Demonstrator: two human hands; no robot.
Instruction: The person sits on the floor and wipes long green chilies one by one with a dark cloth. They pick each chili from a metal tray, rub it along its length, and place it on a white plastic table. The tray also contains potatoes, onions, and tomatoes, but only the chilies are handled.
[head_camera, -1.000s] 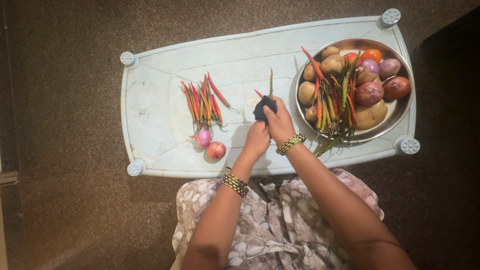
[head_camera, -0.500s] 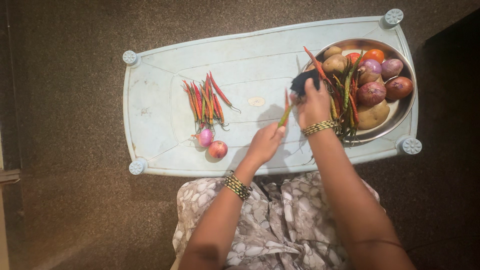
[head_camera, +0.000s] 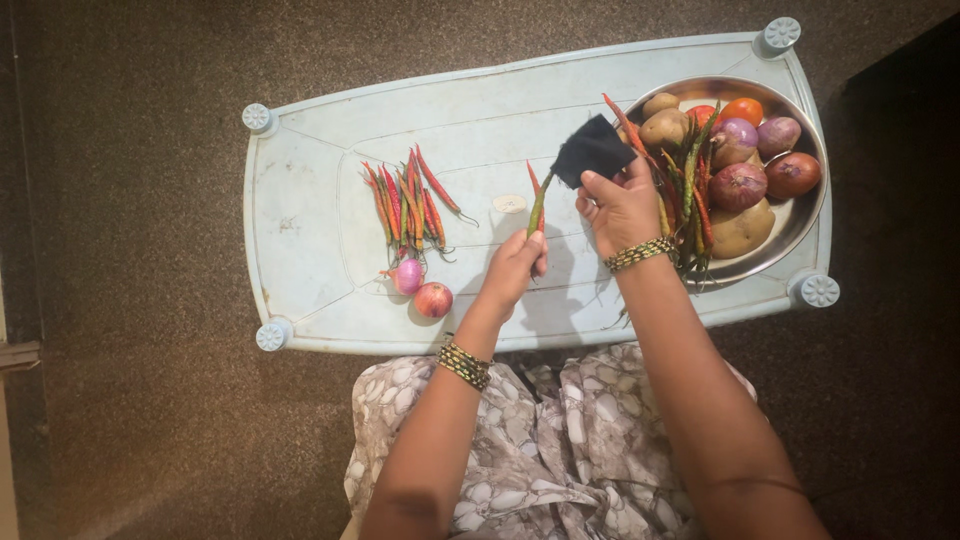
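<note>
— While the left hand (head_camera: 515, 268) pinches it, where does that long, thin chilli, green below and red toward the tip (head_camera: 537, 200), sit?

— Above the pale blue plastic table (head_camera: 300, 220), near its middle, pointing away from the person. Thumb and fingers are closed on its lower end.

— And the right hand (head_camera: 620, 208)?

— Just beside it, fingers clamped on a small dark cloth (head_camera: 592, 150) that sticks up past them, near the bowl's edge.

— Which bowl?

— A round steel bowl (head_camera: 800, 222) at the table's right end, with brown potatoes (head_camera: 667, 127), purple-red onions (head_camera: 738, 186), an orange tomato (head_camera: 743, 110) and a bunch of red and green chillies (head_camera: 680, 195).

— Anything on the left?

— A loose pile of red and orange chillies (head_camera: 408, 200), with two small pink onions (head_camera: 420, 288) just below it.
</note>
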